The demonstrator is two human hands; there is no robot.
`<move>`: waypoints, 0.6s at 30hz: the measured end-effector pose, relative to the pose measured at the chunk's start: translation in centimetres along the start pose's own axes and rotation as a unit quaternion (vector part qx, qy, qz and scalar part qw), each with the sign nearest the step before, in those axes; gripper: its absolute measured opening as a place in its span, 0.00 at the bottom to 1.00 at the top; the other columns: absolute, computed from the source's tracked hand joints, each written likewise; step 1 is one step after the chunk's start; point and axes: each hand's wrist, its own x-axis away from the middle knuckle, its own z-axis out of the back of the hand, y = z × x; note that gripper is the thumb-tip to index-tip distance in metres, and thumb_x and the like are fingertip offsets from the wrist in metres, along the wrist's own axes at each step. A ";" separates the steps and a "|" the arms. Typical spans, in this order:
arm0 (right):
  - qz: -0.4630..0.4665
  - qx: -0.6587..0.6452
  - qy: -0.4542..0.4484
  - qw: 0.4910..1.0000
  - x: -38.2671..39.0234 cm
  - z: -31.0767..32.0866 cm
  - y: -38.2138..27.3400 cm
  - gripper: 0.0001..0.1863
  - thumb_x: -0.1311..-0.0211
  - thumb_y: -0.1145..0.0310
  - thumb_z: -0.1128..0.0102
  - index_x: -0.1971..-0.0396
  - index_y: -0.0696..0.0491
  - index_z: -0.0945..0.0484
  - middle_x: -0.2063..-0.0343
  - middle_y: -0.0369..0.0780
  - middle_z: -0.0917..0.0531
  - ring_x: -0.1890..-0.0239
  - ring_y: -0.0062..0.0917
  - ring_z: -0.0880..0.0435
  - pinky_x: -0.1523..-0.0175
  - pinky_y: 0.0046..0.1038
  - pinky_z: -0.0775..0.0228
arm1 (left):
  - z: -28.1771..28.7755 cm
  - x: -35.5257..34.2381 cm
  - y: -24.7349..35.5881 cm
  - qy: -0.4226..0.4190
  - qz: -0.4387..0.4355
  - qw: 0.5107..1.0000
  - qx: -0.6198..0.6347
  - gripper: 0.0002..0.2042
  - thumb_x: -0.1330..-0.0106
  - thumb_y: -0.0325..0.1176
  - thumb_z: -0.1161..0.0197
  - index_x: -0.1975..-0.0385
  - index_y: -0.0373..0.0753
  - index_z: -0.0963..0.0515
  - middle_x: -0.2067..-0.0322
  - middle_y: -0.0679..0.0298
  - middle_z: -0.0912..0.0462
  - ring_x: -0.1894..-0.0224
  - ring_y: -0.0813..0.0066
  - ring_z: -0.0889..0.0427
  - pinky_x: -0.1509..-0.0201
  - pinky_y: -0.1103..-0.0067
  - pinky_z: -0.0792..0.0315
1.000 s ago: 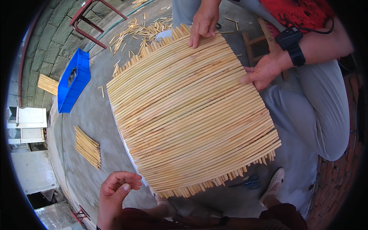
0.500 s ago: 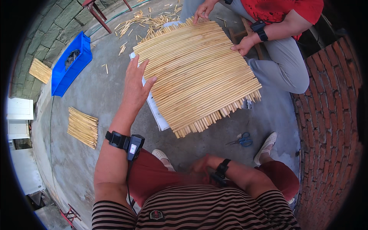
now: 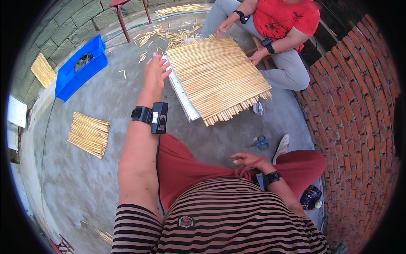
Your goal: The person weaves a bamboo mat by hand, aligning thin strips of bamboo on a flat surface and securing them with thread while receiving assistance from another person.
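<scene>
A large mat of straw-coloured reed-like sticks [image 3: 220, 78] lies across a white board [image 3: 179, 91], its stick ends uneven along the near edge. My left hand [image 3: 155, 72] is at the board's left edge, fingers spread and holding nothing; whether the fingertips touch it I cannot tell. Over my lap, my right hand [image 3: 248, 160] has its fingers apart, with the red drawstring [image 3: 249, 167] of my trousers beside it. Across the mat, a co-worker's hand [image 3: 224, 26] is over the far edge, and their other hand [image 3: 256, 57] is at the right edge.
Blue-handled scissors [image 3: 261, 143] lie on the concrete floor. On the left are a smaller bundle of sticks [image 3: 89, 134], a blue bin [image 3: 80, 67] and a board-like panel [image 3: 43, 70]. Loose stick pieces [image 3: 169, 36] lie scattered behind. A brick wall [image 3: 347, 110] bounds the right.
My right hand has come away from my lap and its fingers now show. My left hand is still by the mat's left edge. The view has shifted, showing more of the co-worker.
</scene>
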 end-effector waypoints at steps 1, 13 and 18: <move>-0.003 0.045 0.008 0.999 -0.1 0.1 0.1 0.28 0.30 0.57 0.34 0.37 0.57 0.24 0.56 0.43 0.13 0.55 0.27 0.15 0.47 0.29 0.24 | 0.4 0.4 1.0 -0.017 -0.030 0.999 0.022 0.32 0.20 0.53 0.48 0.32 0.27 0.35 0.34 0.41 0.28 0.34 0.49 0.25 0.39 0.57 0.23; 0.185 0.091 0.235 0.950 -6.7 -1.3 -7.4 0.16 0.27 0.58 0.39 0.60 0.58 0.17 0.73 0.38 0.14 0.73 0.24 0.15 0.67 0.28 0.22 | 5.7 -7.3 -2.4 0.137 -0.213 0.931 -0.261 0.30 0.19 0.52 0.52 0.36 0.28 0.26 0.34 0.43 0.26 0.32 0.49 0.27 0.27 0.64 0.36; 0.081 -0.231 0.219 0.944 -8.9 0.5 -9.4 0.18 0.25 0.59 0.43 0.73 0.56 0.20 0.80 0.34 0.19 0.78 0.21 0.20 0.69 0.27 0.27 | 4.3 -13.2 -7.2 0.130 -0.252 0.821 -0.496 0.33 0.20 0.55 0.54 0.34 0.28 0.28 0.31 0.37 0.32 0.25 0.42 0.38 0.19 0.61 0.49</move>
